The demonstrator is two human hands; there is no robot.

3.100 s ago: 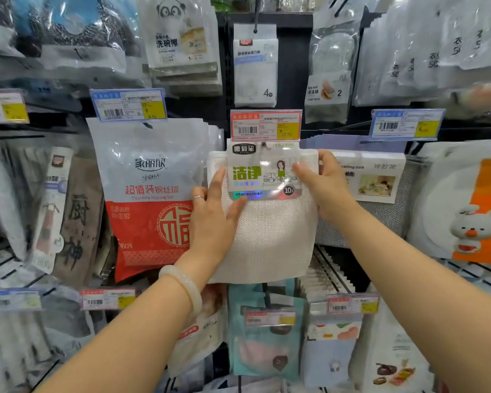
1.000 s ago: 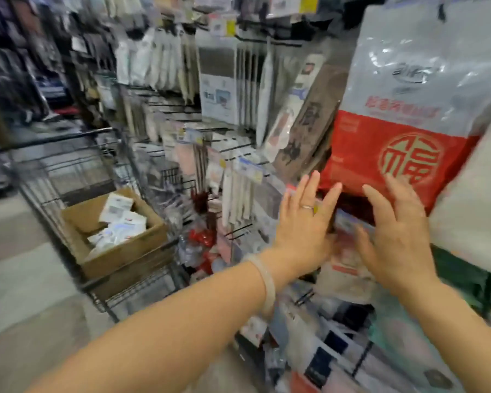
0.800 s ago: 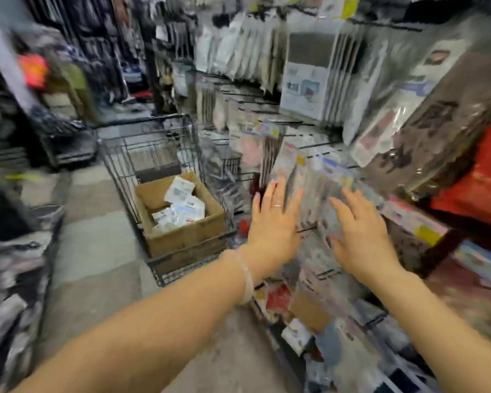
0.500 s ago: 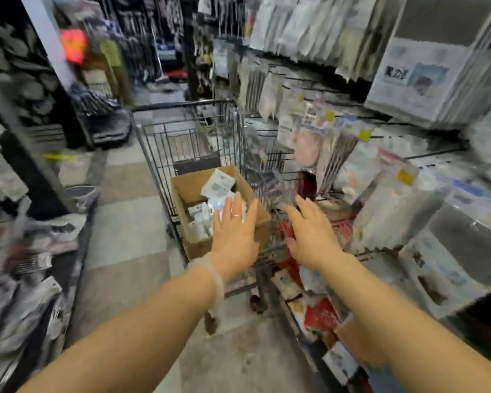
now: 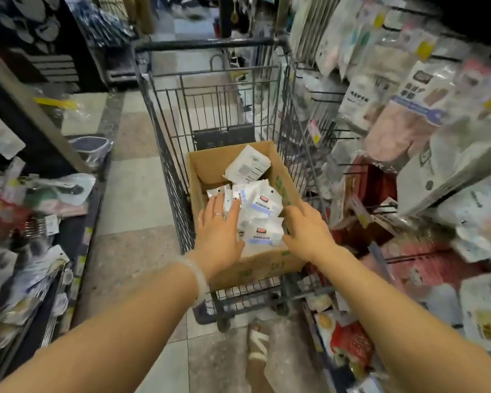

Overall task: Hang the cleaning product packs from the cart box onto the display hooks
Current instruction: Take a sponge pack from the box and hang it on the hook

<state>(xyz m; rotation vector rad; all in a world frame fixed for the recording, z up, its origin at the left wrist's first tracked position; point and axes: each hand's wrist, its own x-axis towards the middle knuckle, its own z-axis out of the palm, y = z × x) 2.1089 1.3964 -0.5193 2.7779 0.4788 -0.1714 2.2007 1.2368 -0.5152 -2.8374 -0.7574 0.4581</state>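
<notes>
A brown cardboard box point(image 5: 210, 168) stands inside a grey wire shopping cart point(image 5: 167, 154). Several white cleaning product packs point(image 5: 262, 205) with blue and red labels lie loose in it, and one pack point(image 5: 247, 165) leans against the far wall. My left hand point(image 5: 218, 231) hovers over the box's near left part with straight fingers spread, holding nothing. My right hand point(image 5: 306, 231) reaches over the box's near right corner, fingers relaxed, also empty. Whether either hand touches a pack is unclear.
Display hooks point(image 5: 349, 165) with hanging packs point(image 5: 403, 120) fill the shelving on the right, close beside the cart. Another rack of goods point(image 5: 26, 222) lines the left. A tiled aisle floor point(image 5: 136, 208) runs between, and a sandalled foot point(image 5: 257, 347) stands below the cart.
The view swung left from the hanging display to the cart. Both hands left the hung white cloth pack and moved down over the box.
</notes>
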